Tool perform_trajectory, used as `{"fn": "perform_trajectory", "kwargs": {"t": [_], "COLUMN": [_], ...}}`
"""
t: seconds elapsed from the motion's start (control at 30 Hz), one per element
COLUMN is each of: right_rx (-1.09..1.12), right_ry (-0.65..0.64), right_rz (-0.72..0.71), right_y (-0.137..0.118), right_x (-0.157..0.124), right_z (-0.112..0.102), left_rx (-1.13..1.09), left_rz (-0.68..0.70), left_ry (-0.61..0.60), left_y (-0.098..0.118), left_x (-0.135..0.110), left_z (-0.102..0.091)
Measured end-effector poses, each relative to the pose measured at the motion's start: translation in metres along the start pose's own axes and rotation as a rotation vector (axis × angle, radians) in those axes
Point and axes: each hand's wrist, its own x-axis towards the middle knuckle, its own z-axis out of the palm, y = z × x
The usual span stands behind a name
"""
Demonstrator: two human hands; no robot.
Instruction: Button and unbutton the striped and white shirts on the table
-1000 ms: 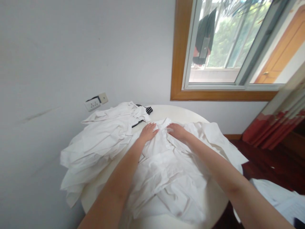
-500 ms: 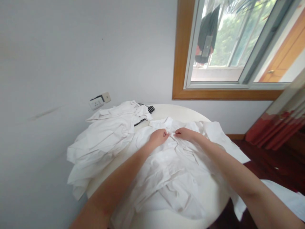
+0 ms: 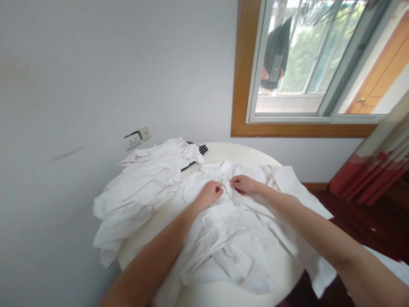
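A white shirt [image 3: 223, 230] lies spread and wrinkled over a round white table [image 3: 249, 150], its collar toward the far side. Just below the collar, my left hand [image 3: 209, 194] is closed, fingertips pinching the shirt's front edge from the left. My right hand [image 3: 244, 184] pinches the cloth a little to the right of it, fingers pressed together. A narrow strip of the shirt front shows between the two hands. Any button there is too small to make out.
More white garments [image 3: 143, 183] are heaped at the table's left, overhanging its edge. Behind them lies a black-and-white striped item [image 3: 203, 149]. A wall socket [image 3: 132, 140], a wood-framed window [image 3: 239, 128] and a red and beige curtain [image 3: 361, 170] surround the table.
My left hand has shifted slightly down and left, and my right hand slightly left and down. The gap at the shirt front looks a bit different, with both hands still at the cloth.
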Motion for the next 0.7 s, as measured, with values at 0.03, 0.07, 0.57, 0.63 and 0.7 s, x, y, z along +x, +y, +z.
{"fn": "perform_trajectory", "kwargs": {"t": [0.03, 0.07, 0.57, 0.63, 0.7], "right_rx": [-0.057, -0.111, -0.464, -0.433, -0.437], "right_ry": [-0.034, -0.060, -0.006, -0.021, 0.071], "right_rz": [-0.085, -0.174, -0.316, -0.209, -0.127], "right_y": [0.003, 0.006, -0.004, -0.006, -0.007], "right_x": [-0.001, -0.001, -0.008, 0.000, 0.013], "right_z": [0.004, 0.007, 0.011, -0.001, -0.010], "left_rx": [-0.039, -0.074, -0.082, -0.060, -0.054], "left_rz": [-0.003, -0.008, 0.172, 0.214, 0.224], "left_ry": [0.026, 0.063, 0.255, 0.212, 0.184], "left_y": [-0.002, -0.003, -0.003, -0.004, -0.005], "left_x": [0.000, 0.000, -0.007, -0.008, -0.009], "left_z": [-0.004, -0.007, 0.000, 0.005, 0.007]}}
